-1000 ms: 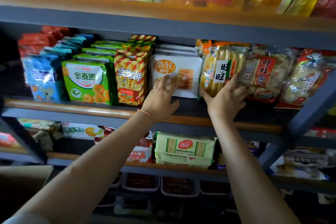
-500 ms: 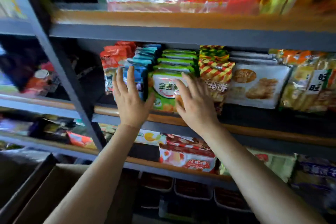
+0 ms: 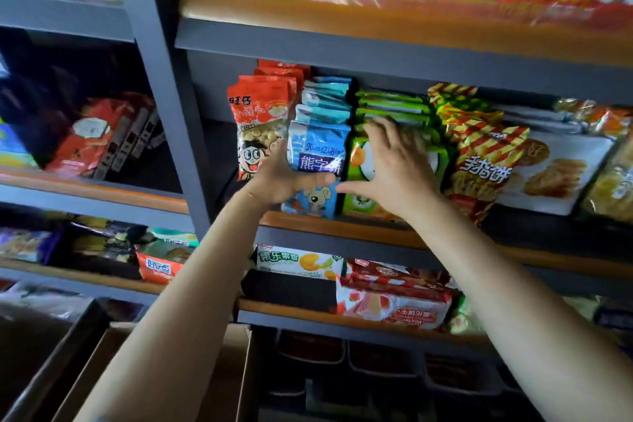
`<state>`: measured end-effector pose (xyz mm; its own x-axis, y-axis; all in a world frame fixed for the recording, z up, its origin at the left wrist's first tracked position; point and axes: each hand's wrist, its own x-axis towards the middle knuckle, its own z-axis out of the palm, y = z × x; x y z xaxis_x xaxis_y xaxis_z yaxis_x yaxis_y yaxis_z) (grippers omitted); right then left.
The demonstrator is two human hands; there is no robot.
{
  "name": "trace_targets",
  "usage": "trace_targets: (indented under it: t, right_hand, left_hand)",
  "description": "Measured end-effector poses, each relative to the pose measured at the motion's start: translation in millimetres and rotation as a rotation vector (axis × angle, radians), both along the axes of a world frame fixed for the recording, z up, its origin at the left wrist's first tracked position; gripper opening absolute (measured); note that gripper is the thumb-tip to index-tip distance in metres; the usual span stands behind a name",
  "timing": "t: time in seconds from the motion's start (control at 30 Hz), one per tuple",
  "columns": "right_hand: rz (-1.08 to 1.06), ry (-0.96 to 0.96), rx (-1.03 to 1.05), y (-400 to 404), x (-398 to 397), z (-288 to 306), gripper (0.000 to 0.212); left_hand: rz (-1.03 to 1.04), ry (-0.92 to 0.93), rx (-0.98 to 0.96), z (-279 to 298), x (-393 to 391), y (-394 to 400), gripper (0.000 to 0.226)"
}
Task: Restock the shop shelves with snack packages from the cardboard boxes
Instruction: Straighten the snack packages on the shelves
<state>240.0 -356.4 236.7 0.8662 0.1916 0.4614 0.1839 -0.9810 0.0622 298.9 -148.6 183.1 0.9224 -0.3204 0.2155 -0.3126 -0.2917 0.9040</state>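
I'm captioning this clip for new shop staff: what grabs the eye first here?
Two bare hands meet mid-frame on the middle shelf: the left hand rests on the blue bear-biscuit bag, the right hand presses flat on the green snack bag. Left of them stands a red bag with a cartoon face; open cardboard boxes sit at bottom left.

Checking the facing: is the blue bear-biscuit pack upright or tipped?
Upright: the blue pack stands on the shelf edge, label facing out.
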Motion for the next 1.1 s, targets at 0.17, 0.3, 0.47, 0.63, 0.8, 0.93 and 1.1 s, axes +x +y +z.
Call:
trace_targets:
  t: [0.17,0.3,0.47,0.63,0.8,0.93,1.1]
  right_hand:
    - [0.075,0.203,0.052,31.1,12.0,24.2,0.109]
    - [0.073,0.218,0.027,35.3,18.2,28.0,0.083]
    - [0.083,0.128,-0.044,42.8,14.4,22.9,0.098]
    - [0.044,0.118,-0.163,52.2,19.4,12.7,0.126]
    - [0.031,0.111,-0.211,48.6,25.9,15.0,0.133]
    - [0.027,0.155,-0.193,46.2,28.9,15.4,0.139]
    - [0.021,0.164,-0.187,44.4,30.1,15.1,0.138]
  left_hand:
    - [0.024,-0.022,0.017,1.7,7.9,2.0,0.095]
    - [-0.077,0.129,-0.22,3.6,3.7,4.6,0.064]
    - [-0.131,0.267,-0.649,28.8,0.0,-3.0,0.053]
    - [-0.112,0.296,-0.657,29.9,20.5,-12.3,0.057]
    - [-0.28,0.398,-0.687,23.2,51.8,-17.8,0.075]
    - [-0.297,0.428,-0.66,19.2,72.7,-22.8,0.086]
    - [-0.13,0.443,-0.594,11.7,105.6,-26.3,0.098]
